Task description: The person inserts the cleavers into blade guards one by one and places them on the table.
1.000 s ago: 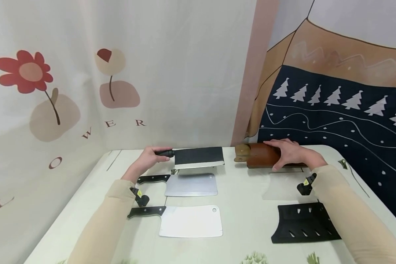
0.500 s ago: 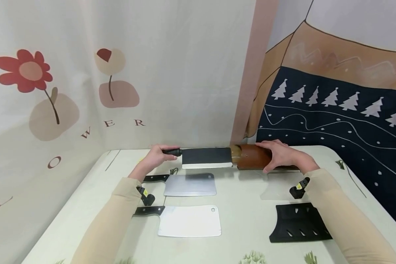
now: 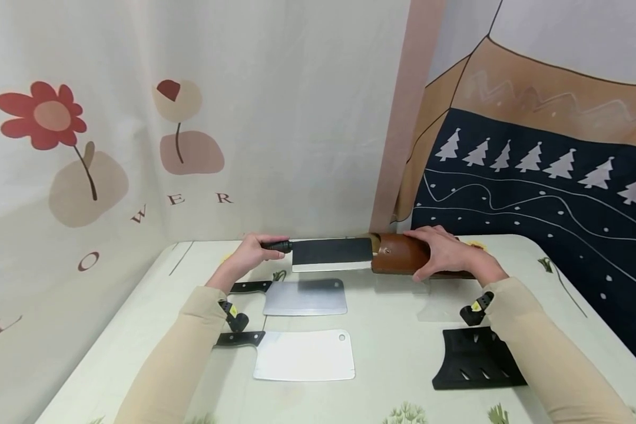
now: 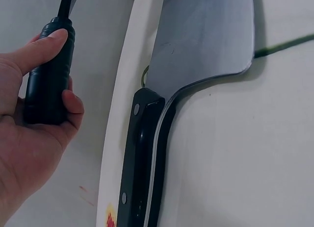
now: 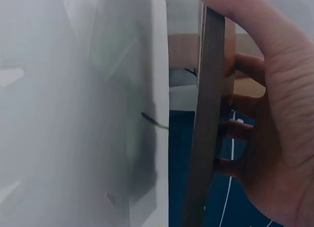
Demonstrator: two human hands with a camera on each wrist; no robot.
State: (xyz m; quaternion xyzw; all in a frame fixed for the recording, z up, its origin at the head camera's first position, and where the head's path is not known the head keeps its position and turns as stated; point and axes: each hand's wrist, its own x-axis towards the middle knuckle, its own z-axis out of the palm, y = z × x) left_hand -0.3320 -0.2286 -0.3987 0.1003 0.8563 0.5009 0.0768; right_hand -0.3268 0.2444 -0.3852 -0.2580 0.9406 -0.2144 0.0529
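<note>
My left hand (image 3: 254,254) grips the black handle (image 4: 49,80) of a dark-bladed cleaver (image 3: 331,252) with a bright lower edge, held level above the back of the table. The cleaver's right end meets the mouth of a brown leather sheath (image 3: 394,254). My right hand (image 3: 445,254) holds that sheath from above, thumb on the near side and fingers over the far side. In the right wrist view the sheath's edge (image 5: 208,114) stands apart from the tabletop. The sheath's tan strap end lies mostly behind the cleaver's tip and the sheath mouth.
Nearer me lie two more cleavers with black handles, a grey one (image 3: 304,296) and a bright one (image 3: 304,355). On the right are a clear plastic sheath (image 3: 437,303) and a black slotted blade cover (image 3: 474,359). A printed curtain (image 3: 297,118) hangs behind the table.
The cleaver moved right and the sheath moved left until they met. Since half a second ago, the sheath has slid further left over the blade's end while the left hand stayed put.
</note>
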